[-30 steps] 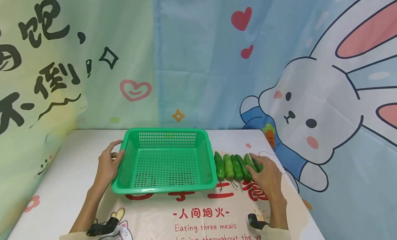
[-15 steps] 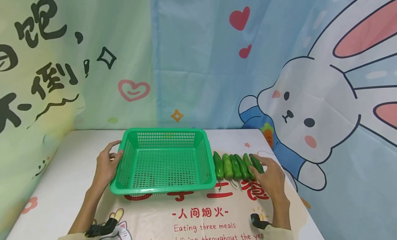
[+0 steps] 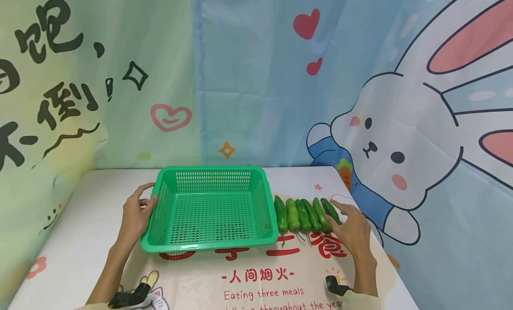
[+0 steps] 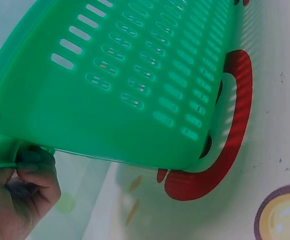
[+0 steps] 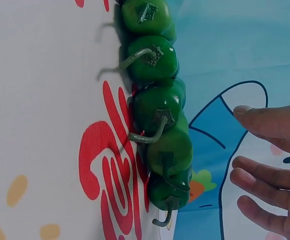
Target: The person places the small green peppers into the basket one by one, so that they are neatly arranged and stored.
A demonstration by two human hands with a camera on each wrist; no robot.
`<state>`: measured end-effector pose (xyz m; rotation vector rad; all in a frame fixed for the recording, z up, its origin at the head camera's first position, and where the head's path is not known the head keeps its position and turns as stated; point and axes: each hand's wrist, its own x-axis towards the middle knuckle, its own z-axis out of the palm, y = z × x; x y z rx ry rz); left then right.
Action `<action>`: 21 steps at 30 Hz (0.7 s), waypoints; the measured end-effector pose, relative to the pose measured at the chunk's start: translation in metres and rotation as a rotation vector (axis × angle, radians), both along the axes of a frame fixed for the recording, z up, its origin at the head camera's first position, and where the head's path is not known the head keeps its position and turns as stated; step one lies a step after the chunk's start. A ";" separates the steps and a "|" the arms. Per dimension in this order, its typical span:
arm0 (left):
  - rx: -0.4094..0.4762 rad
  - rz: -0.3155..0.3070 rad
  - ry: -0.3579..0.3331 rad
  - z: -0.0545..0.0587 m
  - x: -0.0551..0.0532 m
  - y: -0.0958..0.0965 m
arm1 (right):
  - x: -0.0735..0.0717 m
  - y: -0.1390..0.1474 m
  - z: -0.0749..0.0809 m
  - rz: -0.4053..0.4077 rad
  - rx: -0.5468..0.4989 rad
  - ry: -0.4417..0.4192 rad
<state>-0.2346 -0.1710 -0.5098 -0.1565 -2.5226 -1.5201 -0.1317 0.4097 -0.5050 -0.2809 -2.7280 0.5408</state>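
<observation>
On the left side in the head view, my left hand (image 3: 135, 212) holds the left end of a green plastic basket (image 3: 208, 246). Its fingers curl under the rim in the left wrist view. Nothing lies inside the basket. Several green peppers (image 3: 294, 215) lie side by side in a row at the basket's right, stems toward me. My right hand (image 3: 353, 230) is beside the rightmost pepper (image 3: 330, 209), thumb and fingers spread and holding nothing. In the right wrist view a gap separates the fingers (image 5: 265, 175) from the peppers.
A white table with a printed mat (image 3: 260, 283) carries the things; red characters and lettering show on it. A curtain (image 3: 248, 78) with a cartoon rabbit (image 3: 401, 145) hangs behind the table. The table's right edge runs close by my right hand.
My right hand has drawn back to the right from the rightmost pepper, which now shows more fully. The left hand stays at the basket. The whole head view has shifted slightly.
</observation>
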 end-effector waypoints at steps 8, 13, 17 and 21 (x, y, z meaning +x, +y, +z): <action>-0.009 0.009 0.010 -0.001 0.000 0.000 | -0.001 0.004 0.000 0.002 0.022 0.024; 0.006 -0.003 0.013 -0.001 0.000 0.000 | -0.002 0.009 -0.001 0.015 0.038 0.041; 0.011 -0.006 0.014 -0.001 0.000 0.000 | -0.002 0.013 -0.003 0.024 0.029 0.046; 0.006 -0.005 0.012 -0.001 0.000 -0.001 | -0.001 0.015 -0.005 0.030 0.021 0.059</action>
